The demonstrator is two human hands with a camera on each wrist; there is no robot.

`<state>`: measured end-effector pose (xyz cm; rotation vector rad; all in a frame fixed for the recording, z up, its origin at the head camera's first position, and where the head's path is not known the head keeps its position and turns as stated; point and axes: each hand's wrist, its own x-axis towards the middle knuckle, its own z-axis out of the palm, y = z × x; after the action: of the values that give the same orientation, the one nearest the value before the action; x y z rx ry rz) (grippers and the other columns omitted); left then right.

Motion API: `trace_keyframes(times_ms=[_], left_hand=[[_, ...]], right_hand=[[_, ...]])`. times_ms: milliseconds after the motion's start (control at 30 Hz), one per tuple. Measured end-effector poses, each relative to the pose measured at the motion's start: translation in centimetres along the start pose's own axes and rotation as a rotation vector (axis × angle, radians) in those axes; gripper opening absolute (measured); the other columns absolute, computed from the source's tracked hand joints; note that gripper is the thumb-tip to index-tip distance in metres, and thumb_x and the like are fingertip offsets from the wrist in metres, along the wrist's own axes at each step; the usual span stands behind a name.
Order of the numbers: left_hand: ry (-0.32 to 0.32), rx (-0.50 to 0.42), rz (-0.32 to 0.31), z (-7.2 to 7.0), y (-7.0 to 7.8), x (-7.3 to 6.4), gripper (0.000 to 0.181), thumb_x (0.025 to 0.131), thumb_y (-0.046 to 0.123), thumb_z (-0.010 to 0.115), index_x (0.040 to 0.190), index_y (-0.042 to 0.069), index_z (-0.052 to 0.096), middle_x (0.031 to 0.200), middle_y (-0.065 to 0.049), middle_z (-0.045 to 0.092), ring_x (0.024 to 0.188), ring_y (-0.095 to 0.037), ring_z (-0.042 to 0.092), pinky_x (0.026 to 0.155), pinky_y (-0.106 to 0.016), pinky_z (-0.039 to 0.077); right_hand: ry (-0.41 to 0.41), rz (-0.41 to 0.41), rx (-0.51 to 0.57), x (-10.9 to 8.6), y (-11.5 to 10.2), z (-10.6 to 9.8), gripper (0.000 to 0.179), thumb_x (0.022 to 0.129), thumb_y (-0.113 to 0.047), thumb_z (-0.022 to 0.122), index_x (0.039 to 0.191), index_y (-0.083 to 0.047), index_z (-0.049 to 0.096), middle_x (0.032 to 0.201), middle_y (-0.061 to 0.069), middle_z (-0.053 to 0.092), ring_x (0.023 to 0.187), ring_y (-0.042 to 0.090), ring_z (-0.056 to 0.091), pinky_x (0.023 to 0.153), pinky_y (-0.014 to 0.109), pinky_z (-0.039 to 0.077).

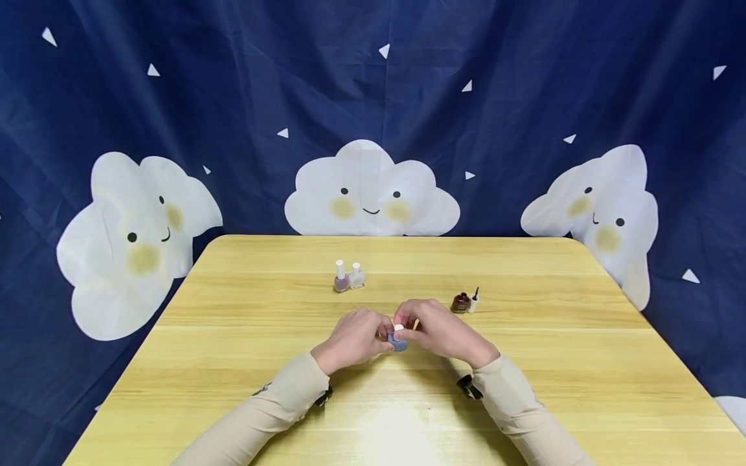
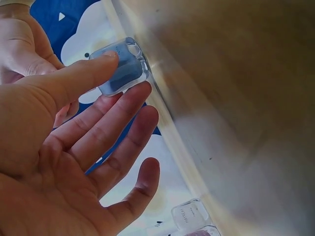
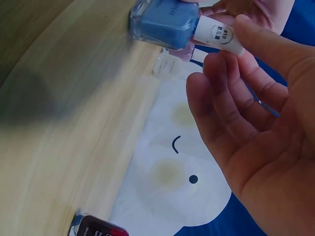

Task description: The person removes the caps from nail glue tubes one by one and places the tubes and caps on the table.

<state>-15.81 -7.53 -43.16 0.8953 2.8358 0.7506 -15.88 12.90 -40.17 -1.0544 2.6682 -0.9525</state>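
A blue nail polish bottle [image 1: 397, 342] with a white cap [image 3: 219, 34] is held between both hands over the middle of the table. My left hand [image 1: 359, 336] pinches the glass body, its thumb lying across the blue side in the left wrist view while the lower fingers stay spread. On the cap are the thumb and fingers of my right hand [image 1: 438, 328], which pinch it near its end. In the right wrist view the cap sits against the bottle's neck.
Farther back on the wooden table [image 1: 245, 291] stand a mauve polish bottle [image 1: 341, 282] and a clear one [image 1: 357, 277], side by side. To the right is a dark red bottle [image 1: 460, 303], with its white cap [image 1: 474, 303] beside it, brush pointing up.
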Motion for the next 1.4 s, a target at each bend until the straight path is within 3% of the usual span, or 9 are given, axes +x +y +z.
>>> trace_keyframes(times_ms=[167,367,500,667,933,1000,1200,1400], left_hand=[[-0.003,-0.002,-0.008,0.01,0.09,0.02,0.013,0.084,0.023,0.086,0.091,0.016,0.078,0.085,0.005,0.077,0.067,-0.003,0.053,0.059,-0.023,0.043],[0.000,0.003,-0.002,-0.02,0.14,0.00,0.011,0.084,0.022,0.086,0.090,0.017,0.078,0.084,0.005,0.076,0.065,-0.003,0.051,0.057,-0.022,0.043],[0.000,0.003,-0.001,-0.02,0.14,-0.03,0.010,0.084,0.021,0.086,0.088,0.018,0.077,0.082,0.007,0.074,0.063,-0.004,0.049,0.056,-0.022,0.042],[-0.005,-0.005,-0.006,0.05,0.16,-0.02,0.011,0.084,0.021,0.086,0.089,0.017,0.078,0.084,0.006,0.076,0.063,-0.003,0.050,0.056,-0.022,0.042],[-0.002,-0.010,-0.004,0.04,0.10,-0.03,0.012,0.084,0.022,0.086,0.090,0.015,0.078,0.086,0.004,0.077,0.064,-0.003,0.051,0.056,-0.022,0.042],[0.002,-0.009,-0.001,0.04,0.05,-0.07,0.012,0.084,0.023,0.086,0.088,0.016,0.078,0.084,0.005,0.077,0.063,-0.003,0.051,0.055,-0.022,0.042],[0.010,-0.004,0.013,0.03,-0.05,-0.13,0.011,0.083,0.023,0.086,0.087,0.017,0.078,0.082,0.007,0.075,0.063,-0.001,0.051,0.056,-0.022,0.043],[0.008,-0.010,0.008,-0.04,0.04,-0.04,0.012,0.083,0.023,0.087,0.088,0.016,0.078,0.082,0.006,0.076,0.064,-0.002,0.051,0.057,-0.022,0.043]], right_hand=[[-0.014,-0.021,-0.016,-0.12,-0.15,-0.24,0.009,0.095,-0.010,0.073,0.103,-0.009,0.072,0.096,-0.005,0.071,0.085,0.006,0.063,0.077,0.029,0.056],[-0.021,0.016,-0.006,-0.17,-0.26,-0.29,0.014,0.095,-0.015,0.075,0.108,-0.011,0.071,0.097,-0.008,0.069,0.087,0.007,0.062,0.081,0.040,0.057],[-0.015,0.036,0.009,-0.15,-0.20,-0.17,0.014,0.093,-0.021,0.077,0.103,-0.015,0.070,0.092,-0.011,0.067,0.085,0.007,0.062,0.079,0.036,0.056],[-0.013,0.040,0.005,-0.19,-0.19,-0.19,0.008,0.094,-0.017,0.076,0.098,-0.016,0.069,0.091,-0.011,0.067,0.083,0.005,0.062,0.075,0.026,0.053],[-0.030,-0.001,-0.033,-0.31,-0.40,-0.39,0.012,0.096,-0.010,0.071,0.108,-0.011,0.074,0.111,-0.001,0.073,0.103,0.015,0.067,0.092,0.040,0.055],[-0.032,-0.002,-0.029,-0.26,-0.37,-0.35,0.013,0.097,-0.011,0.071,0.110,-0.010,0.073,0.112,-0.001,0.073,0.103,0.015,0.067,0.092,0.041,0.055],[-0.028,0.021,0.004,-0.11,-0.24,-0.13,0.019,0.095,-0.023,0.075,0.110,-0.012,0.070,0.097,-0.010,0.067,0.087,0.007,0.062,0.079,0.034,0.055],[-0.022,0.022,-0.004,-0.17,-0.30,-0.15,0.011,0.097,-0.015,0.072,0.107,-0.011,0.071,0.099,-0.008,0.068,0.088,0.007,0.063,0.081,0.033,0.055]])
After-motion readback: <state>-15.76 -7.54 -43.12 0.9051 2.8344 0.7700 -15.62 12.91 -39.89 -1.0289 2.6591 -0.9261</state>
